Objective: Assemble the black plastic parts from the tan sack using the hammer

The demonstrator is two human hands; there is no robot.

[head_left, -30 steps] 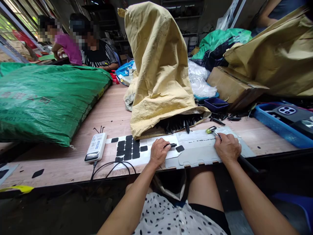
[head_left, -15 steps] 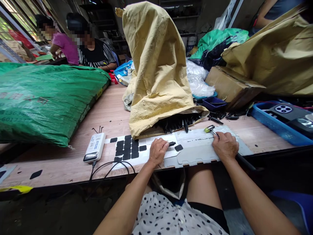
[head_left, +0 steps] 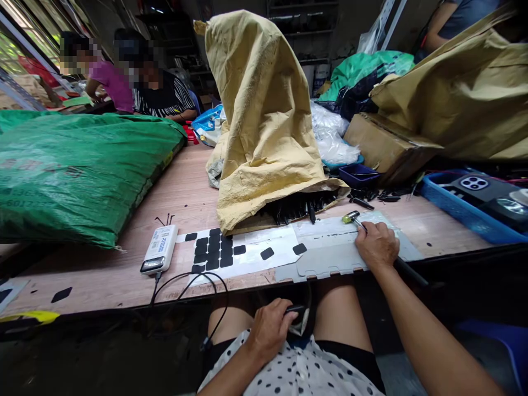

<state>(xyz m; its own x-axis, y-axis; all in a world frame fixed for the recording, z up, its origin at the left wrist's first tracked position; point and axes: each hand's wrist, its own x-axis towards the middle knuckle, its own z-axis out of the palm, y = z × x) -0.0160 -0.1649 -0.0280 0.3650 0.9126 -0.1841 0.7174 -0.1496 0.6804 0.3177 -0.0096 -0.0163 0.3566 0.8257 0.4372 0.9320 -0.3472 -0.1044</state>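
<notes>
My left hand is closed around a small black plastic piece, low over my lap below the table edge; its exact kind is partly hidden by the fingers. On the table, my right hand grips a small hammer whose yellowish head points left and whose black handle runs back past the table edge. Under it lies a grey board. Black rounded square pads sit in rows on a white sheet, with loose pads nearer the hammer.
A tan sack stands at the centre, its mouth full of black pieces. A green sack fills the left. A white power bank trails a black cable. At right are a blue tray and a carton. Co-workers sit behind.
My left hand has dropped from the white sheet to above my lap, carrying the black piece. A pad it covered now shows. My right hand stays on the hammer.
</notes>
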